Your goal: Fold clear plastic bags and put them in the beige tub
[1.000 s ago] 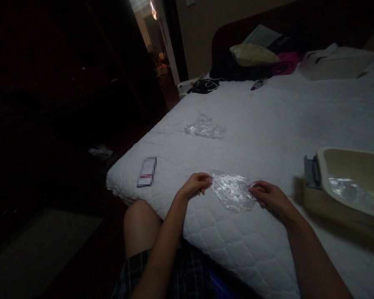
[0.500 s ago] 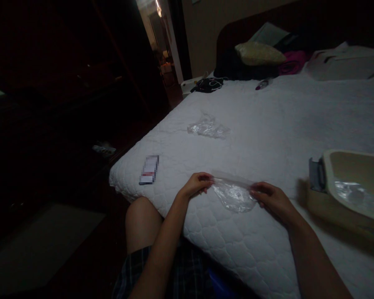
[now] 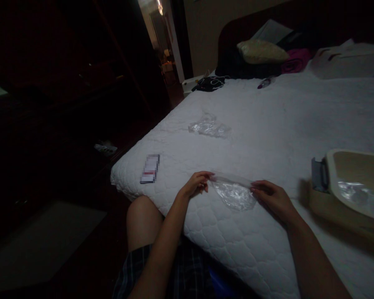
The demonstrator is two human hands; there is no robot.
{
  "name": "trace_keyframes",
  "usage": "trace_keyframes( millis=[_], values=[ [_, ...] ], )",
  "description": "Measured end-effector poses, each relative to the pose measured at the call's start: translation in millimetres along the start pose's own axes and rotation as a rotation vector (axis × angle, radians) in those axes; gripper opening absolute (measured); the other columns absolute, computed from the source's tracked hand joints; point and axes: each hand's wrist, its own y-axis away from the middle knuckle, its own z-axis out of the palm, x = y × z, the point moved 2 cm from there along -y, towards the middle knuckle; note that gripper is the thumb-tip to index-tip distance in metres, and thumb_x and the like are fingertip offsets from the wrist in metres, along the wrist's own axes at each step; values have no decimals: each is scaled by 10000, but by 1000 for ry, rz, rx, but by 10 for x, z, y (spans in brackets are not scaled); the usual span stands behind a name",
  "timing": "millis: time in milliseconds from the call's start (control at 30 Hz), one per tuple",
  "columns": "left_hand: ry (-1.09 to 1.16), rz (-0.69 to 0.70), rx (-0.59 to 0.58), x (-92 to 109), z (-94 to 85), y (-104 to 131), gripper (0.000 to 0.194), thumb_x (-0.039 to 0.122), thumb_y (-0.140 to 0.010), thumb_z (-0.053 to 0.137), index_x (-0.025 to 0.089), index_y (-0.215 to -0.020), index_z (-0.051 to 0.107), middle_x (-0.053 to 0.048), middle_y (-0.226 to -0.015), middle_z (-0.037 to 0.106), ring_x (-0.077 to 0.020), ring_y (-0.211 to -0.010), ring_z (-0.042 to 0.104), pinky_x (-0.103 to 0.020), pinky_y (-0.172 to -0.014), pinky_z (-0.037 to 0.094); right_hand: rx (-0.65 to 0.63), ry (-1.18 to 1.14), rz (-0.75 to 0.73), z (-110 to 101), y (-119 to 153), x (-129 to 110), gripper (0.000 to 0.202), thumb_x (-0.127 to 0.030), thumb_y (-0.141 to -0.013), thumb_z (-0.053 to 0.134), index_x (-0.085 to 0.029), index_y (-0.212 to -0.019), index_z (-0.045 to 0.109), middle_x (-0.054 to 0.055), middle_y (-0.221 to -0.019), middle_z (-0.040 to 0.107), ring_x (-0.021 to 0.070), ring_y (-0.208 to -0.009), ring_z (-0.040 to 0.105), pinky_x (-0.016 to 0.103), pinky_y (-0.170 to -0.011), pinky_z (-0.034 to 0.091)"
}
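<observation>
A clear plastic bag (image 3: 234, 194) is stretched sideways between my hands, low over the near edge of the bed. My left hand (image 3: 197, 183) pinches its left upper corner between thumb and fingers. At the opposite end, my right hand (image 3: 272, 198) grips the bag's right upper corner. The top edge of the bag looks like a flat, folded strip, while the lower part hangs crinkled and shiny. Farther back on the quilted white mattress cover (image 3: 237, 249) lies another crumpled clear plastic bag (image 3: 209, 126).
A beige bin (image 3: 318, 207) with a grey latch stands at the right, with clear plastic (image 3: 358, 195) inside. A phone (image 3: 150, 169) lies near the left bed edge. Toward the headboard are a yellowish pillow (image 3: 262, 52), a pink rolled cloth (image 3: 296, 61) and a small bottle (image 3: 266, 83).
Both hands keep hold of the plastic bag in nearly the same place. The left fingers have shifted slightly along the bag's edge, and the camera view has moved a little.
</observation>
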Motion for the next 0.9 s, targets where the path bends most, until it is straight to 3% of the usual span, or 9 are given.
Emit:
trace_keyframes(
  millis=[133,233,333,467,633,900],
  values=[
    [17,-26,12,28,28,24,472,371,-618,722,153,-1022,616,-52,-920,631,-30,-462,511,-155,-380,340,7,8,-10,3,9,-4,419,-457,-628,719,-154,-909,654,78,-797,671,189,-669,596,310,-566,471],
    [-3,3,25,41,66,33,516,387,-549,793,141,-964,612,-7,-774,606,-32,-469,489,-159,-413,371,7,18,-26,2,14,-21,418,-458,-630,716,-156,-914,659,80,-813,675,186,-673,598,309,-575,472],
    [-38,36,43,40,79,31,474,405,-536,802,124,-860,601,25,-646,563,-36,-435,473,-158,-388,350,6,29,-12,-4,13,-49,410,-463,-644,701,-167,-925,659,71,-814,671,171,-648,588,293,-551,459],
    [-106,39,40,41,73,28,465,432,-572,778,124,-865,589,36,-584,545,-51,-400,490,-146,-330,271,-10,59,23,-14,28,-101,442,-442,-612,722,-169,-951,644,44,-758,643,136,-577,537,264,-495,418],
    [-127,42,61,53,74,39,454,429,-570,779,125,-844,582,43,-573,539,-50,-396,489,-145,-328,279,-79,90,31,1,75,-111,494,-440,-619,715,-168,-1016,605,0,-682,583,98,-503,447,240,-451,354],
    [-69,65,44,-18,54,1,431,355,-558,796,117,-858,600,13,-660,587,-42,-432,492,-156,-378,355,16,184,-99,48,40,-84,337,-437,-662,656,-167,-862,631,47,-739,621,167,-634,551,297,-573,436]
  ],
)
